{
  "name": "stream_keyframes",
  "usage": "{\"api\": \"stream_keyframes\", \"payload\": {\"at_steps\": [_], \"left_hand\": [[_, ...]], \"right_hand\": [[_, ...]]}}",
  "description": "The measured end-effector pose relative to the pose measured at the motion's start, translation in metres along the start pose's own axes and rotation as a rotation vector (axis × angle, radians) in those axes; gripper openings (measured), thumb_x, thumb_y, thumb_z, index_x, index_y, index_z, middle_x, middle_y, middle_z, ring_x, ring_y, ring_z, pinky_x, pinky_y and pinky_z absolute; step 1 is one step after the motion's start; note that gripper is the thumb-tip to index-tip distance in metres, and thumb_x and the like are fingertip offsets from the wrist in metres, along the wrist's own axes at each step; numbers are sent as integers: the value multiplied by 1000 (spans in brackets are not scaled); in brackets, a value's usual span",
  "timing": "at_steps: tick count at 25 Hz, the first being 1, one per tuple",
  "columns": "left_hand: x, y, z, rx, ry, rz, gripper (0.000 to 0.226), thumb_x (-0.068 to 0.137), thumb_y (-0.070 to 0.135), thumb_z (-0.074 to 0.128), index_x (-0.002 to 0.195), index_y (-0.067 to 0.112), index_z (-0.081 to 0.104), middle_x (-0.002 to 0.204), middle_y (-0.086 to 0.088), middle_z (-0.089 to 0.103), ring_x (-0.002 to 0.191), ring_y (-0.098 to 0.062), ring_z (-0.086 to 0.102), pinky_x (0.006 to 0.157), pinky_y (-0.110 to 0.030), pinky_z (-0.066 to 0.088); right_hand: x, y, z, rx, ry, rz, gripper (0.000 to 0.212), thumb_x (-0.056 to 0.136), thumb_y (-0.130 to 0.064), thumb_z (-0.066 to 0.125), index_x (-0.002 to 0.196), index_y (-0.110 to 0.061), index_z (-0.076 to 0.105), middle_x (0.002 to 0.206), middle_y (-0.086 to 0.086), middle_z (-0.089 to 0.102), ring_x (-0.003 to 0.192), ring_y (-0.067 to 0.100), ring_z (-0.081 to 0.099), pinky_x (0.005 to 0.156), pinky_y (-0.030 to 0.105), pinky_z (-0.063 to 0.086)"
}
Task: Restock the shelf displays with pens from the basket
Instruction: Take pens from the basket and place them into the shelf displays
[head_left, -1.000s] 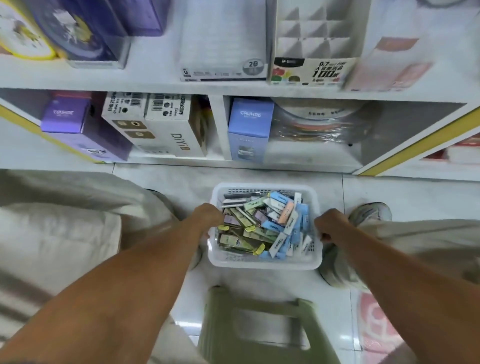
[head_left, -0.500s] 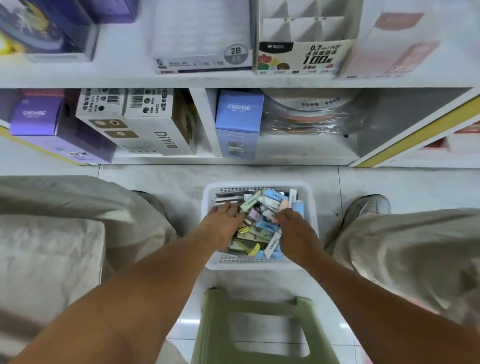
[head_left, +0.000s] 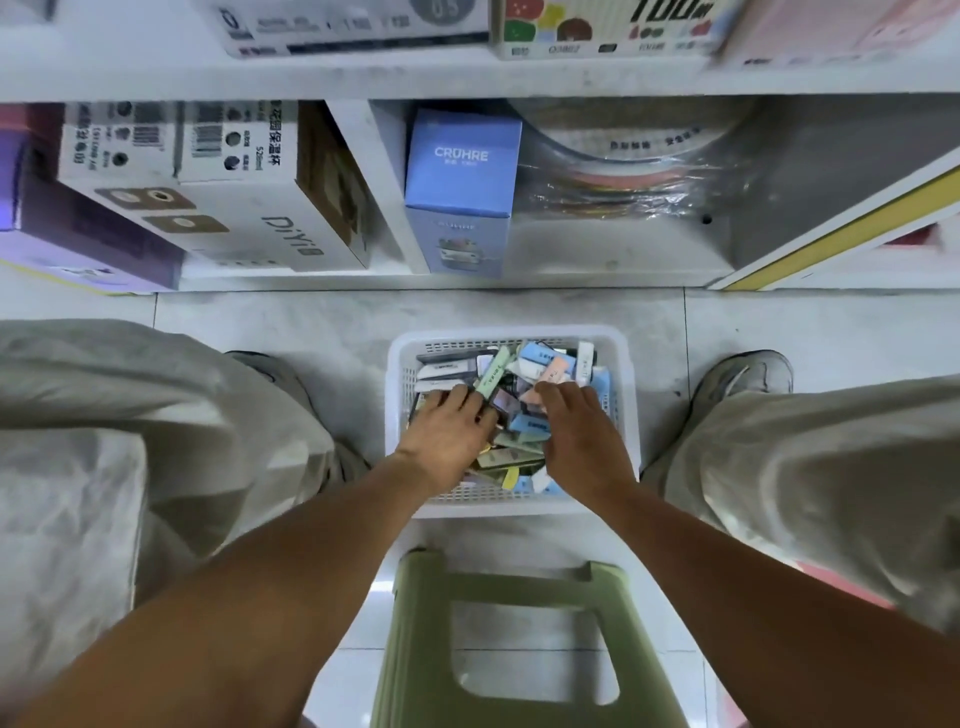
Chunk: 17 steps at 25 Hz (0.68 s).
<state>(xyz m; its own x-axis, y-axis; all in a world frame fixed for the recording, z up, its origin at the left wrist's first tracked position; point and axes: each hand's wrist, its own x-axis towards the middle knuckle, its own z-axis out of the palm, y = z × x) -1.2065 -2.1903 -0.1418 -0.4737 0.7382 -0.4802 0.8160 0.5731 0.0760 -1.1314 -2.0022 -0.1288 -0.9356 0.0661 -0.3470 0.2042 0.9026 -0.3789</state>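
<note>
On the floor just in front of the bottom shelf, a white plastic basket (head_left: 400, 415) is sitting between the person's feet, heaped with small flat pen packs (head_left: 524, 423) in green, blue, pink and white. Both hands are reaching into it, well apart from each other: the left hand (head_left: 449, 434) is lying over the left side of the heap, the right hand (head_left: 576, 431) over the right side. Their fingers are pointing down into the pile; whether either is actually gripping a pack cannot be told, since the fingertips are hidden among the packs. The packs are lying crisscross, with no shared long axis, though a green one (head_left: 491, 374) just beyond the left hand's fingers is running toward the shelf. Both hands are about equally near the stock. The shelf displays are lying ahead and above, past the basket's far rim, so any pack picked will probably need lifting up and forward. A green stool (head_left: 415, 649) is standing at the basket's near side.
</note>
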Motion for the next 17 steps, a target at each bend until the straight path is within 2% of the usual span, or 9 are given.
{"api": "stream_keyframes", "payload": {"at_steps": [2, 6, 9, 12, 15, 17], "left_hand": [[5, -7, -3, -110, -10, 60, 76, 76, 37, 77, 139, 17, 41, 132, -8, 51, 122, -29, 45, 99, -43, 40], [8, -22, -8, -246, -67, 142, 73, 76, 23, 78, 139, 18, 43, 132, -10, 51, 121, -30, 47, 101, -40, 42], [5, -19, -8, -225, -37, 153, 70, 76, 20, 78, 137, 16, 44, 131, -12, 51, 118, -30, 50, 98, -39, 44], [3, -16, -7, -211, -40, 142, 64, 81, 9, 69, 139, 14, 43, 131, -14, 52, 119, -31, 50, 99, -40, 43], [0, -17, -11, -248, -80, 129, 70, 82, 2, 64, 145, 12, 35, 137, -15, 50, 122, -31, 47, 98, -40, 44], [-1, -23, -20, -359, -106, 117, 64, 86, 5, 62, 144, 14, 36, 133, -11, 52, 114, -26, 51, 90, -34, 46]], "right_hand": [[1, 2, 0, 24, 0, 10, 59, 78, 0, 64, 132, -15, 45, 125, 7, 52, 111, 27, 47, 81, 41, 54], [4, 6, -6, 75, -6, 2, 49, 80, 1, 61, 126, -13, 50, 119, 7, 53, 109, 27, 49, 77, 40, 52], [3, 5, -9, 88, -27, 26, 44, 82, 1, 60, 123, -12, 50, 120, 7, 53, 111, 27, 51, 78, 42, 55], [0, 3, -11, 106, -53, 30, 41, 83, 1, 62, 122, -11, 51, 121, 7, 53, 110, 27, 54, 80, 44, 57], [0, 5, -13, 109, -41, 34, 39, 83, 3, 62, 119, -9, 53, 119, 8, 54, 103, 29, 58, 75, 40, 56], [2, 9, -15, 102, -50, 46, 39, 82, 5, 61, 118, -10, 53, 118, 7, 54, 100, 29, 59, 69, 34, 51]]}}
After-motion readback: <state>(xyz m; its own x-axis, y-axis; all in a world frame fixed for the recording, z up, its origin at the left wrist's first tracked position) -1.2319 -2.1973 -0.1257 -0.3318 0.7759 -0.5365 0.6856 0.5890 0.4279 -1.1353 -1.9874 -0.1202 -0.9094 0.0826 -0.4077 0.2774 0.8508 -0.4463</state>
